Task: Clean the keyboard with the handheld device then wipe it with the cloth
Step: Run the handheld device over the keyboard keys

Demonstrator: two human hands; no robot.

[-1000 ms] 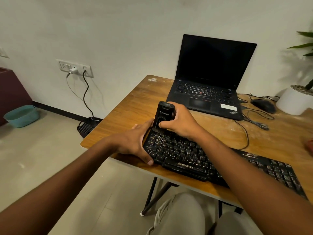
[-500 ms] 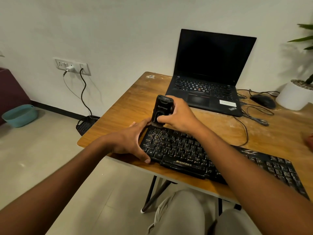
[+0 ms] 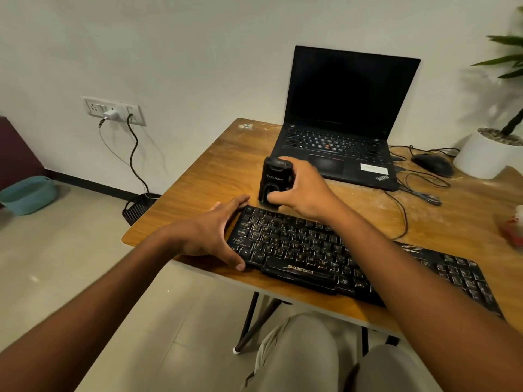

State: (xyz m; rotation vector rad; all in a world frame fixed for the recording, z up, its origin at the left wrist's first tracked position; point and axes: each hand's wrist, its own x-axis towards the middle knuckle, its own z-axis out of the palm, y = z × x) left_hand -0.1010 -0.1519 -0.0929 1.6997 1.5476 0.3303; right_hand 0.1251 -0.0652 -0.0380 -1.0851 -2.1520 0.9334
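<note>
A black dusty keyboard [image 3: 325, 256] lies along the near edge of the wooden table [image 3: 215, 176]. My right hand [image 3: 302, 190] grips a black handheld device [image 3: 274, 179], held upright with its lower end on the keyboard's far left corner. My left hand [image 3: 215, 233] rests against the keyboard's left end, fingers apart, thumb on the near corner. At the far right edge a blurred red and white thing [image 3: 513, 224] lies on the table; I cannot tell whether it is the cloth.
An open black laptop [image 3: 339, 131] stands behind the keyboard. A black mouse [image 3: 433, 164] with cables and a white plant pot [image 3: 486, 154] sit at the back right. On the floor to the left are a black basket [image 3: 138, 207] and a teal tub [image 3: 28, 195].
The device and my right hand have stayed at the keyboard's far left corner. My left hand has stayed at the left end. The view has shifted slightly.
</note>
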